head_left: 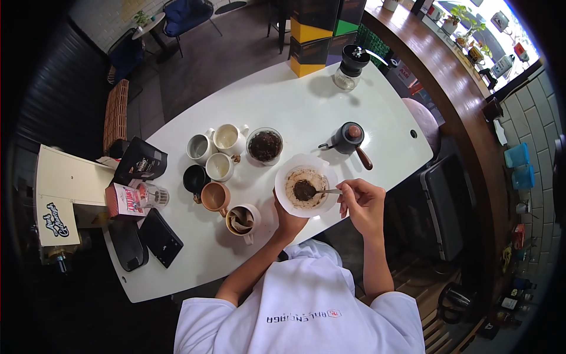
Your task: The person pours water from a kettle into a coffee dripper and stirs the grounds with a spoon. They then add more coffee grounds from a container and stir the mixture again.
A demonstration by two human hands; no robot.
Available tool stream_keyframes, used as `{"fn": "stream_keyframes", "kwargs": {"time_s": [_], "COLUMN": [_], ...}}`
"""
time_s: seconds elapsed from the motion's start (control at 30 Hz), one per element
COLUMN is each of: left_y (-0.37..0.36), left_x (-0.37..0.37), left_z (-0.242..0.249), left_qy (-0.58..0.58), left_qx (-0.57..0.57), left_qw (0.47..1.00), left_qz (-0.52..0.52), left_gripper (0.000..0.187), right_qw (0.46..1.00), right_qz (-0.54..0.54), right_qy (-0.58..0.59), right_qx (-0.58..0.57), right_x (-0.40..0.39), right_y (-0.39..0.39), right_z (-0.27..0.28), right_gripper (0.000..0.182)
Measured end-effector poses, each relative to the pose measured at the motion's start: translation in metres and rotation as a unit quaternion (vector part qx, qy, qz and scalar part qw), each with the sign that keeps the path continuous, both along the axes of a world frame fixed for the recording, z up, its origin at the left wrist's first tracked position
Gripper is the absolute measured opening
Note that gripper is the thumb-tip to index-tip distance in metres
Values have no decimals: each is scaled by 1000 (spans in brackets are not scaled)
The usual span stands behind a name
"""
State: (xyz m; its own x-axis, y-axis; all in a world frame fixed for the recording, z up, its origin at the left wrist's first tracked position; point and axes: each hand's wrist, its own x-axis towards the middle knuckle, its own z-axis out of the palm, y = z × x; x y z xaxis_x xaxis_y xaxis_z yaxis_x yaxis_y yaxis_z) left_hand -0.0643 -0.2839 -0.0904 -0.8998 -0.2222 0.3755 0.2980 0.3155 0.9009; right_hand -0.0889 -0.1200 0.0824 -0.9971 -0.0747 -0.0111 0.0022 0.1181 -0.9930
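My left hand is wrapped round the side of a white coffee dripper, its fingers partly hidden beneath. Pale residue coats the inside of the dripper, and dark wet coffee grounds lie at its bottom. Between the fingers of my right hand is the handle of a metal spoon, whose tip reaches into the grounds. Just beyond the dripper stands a glass bowl of dark grounds. Left of my left hand, a white mug holds a used paper filter.
Several mugs cluster left of the bowl, among them a brown cup and a black one. A dark pot with a wooden handle and a hand grinder stand to the right. A tablet lies on the white table.
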Motion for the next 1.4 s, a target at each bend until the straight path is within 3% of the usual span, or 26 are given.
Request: {"fn": "stream_keyframes", "kwargs": {"time_s": [0.2, 0.3, 0.43, 0.57, 0.67, 1.13, 1.4], "left_y": [-1, -2, -3, -3, -2, 0, 1], "left_x": [0, 1, 1, 0, 0, -2, -2], "left_z": [9, 13, 17, 26, 23, 34, 36], "left_qy": [-6, -3, -3, 11, -12, 10, 14], "left_qx": [31, 18, 23, -10, 53, 85, 65], "left_qw": [999, 1000, 1000, 999, 998, 996, 997], "left_qz": [-19, -21, -21, -29, -32, -34, -29], "left_gripper": [93, 85, 78, 76, 75, 75, 70], "right_qw": [993, 995, 996, 986, 977, 949, 934], "right_qz": [-32, -16, 0, 31, 55, 108, 61], "right_qy": [8, 6, 86, 149, 174, 231, 275], "right_qx": [-112, -95, -4, 69, 109, 185, 217], "right_x": [5, 9, 11, 14, 16, 33, 28], "right_y": [4, 5, 5, 8, 9, 1, -7], "right_z": [-8, 1, 11, 15, 20, 31, 17], "right_gripper": [17, 15, 14, 25, 30, 34, 33]}}
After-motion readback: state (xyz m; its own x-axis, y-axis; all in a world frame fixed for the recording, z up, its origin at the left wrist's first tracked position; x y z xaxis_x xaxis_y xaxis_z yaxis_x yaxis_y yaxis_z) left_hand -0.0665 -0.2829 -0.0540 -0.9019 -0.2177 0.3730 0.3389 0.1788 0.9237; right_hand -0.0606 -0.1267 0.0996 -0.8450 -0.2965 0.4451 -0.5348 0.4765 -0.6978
